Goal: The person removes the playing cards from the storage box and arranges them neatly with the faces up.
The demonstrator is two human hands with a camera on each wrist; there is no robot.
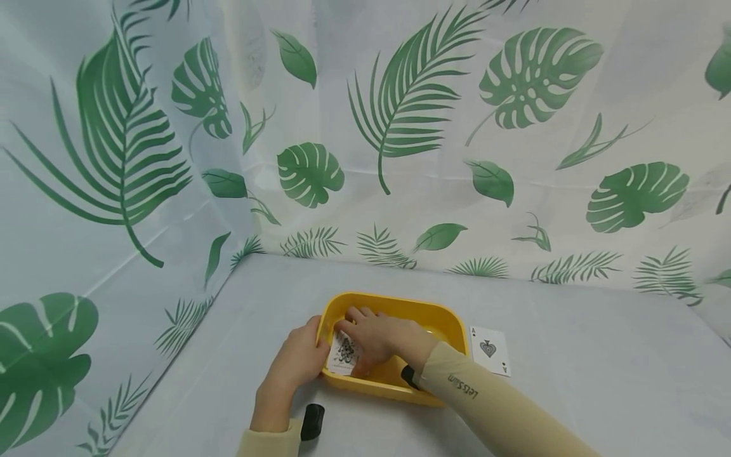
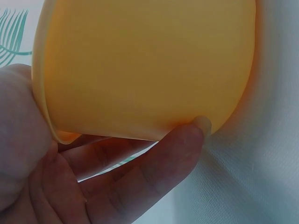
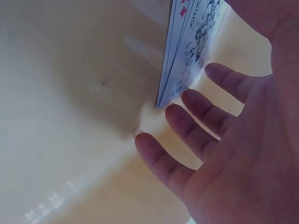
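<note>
A yellow plastic basin (image 1: 400, 304) with rounded corners sits on the table. At its left end my left hand (image 1: 297, 355) grips the wall, and in the left wrist view the fingers (image 2: 149, 177) press along its outside. My right hand (image 1: 374, 336) reaches inside, over a small stack of playing cards (image 1: 344, 352) at the basin's left end. A joker lies face up on top, with a red diamond card showing beneath it in the right wrist view. There the right fingers (image 3: 196, 133) are spread, their tips right at the stack's edge.
An ace of spades (image 1: 488, 350) lies face up on the white table just right of the basin. Behind and to the left hang white curtains (image 1: 411, 209) printed with green leaves. A black strap (image 1: 312, 422) is on my left wrist.
</note>
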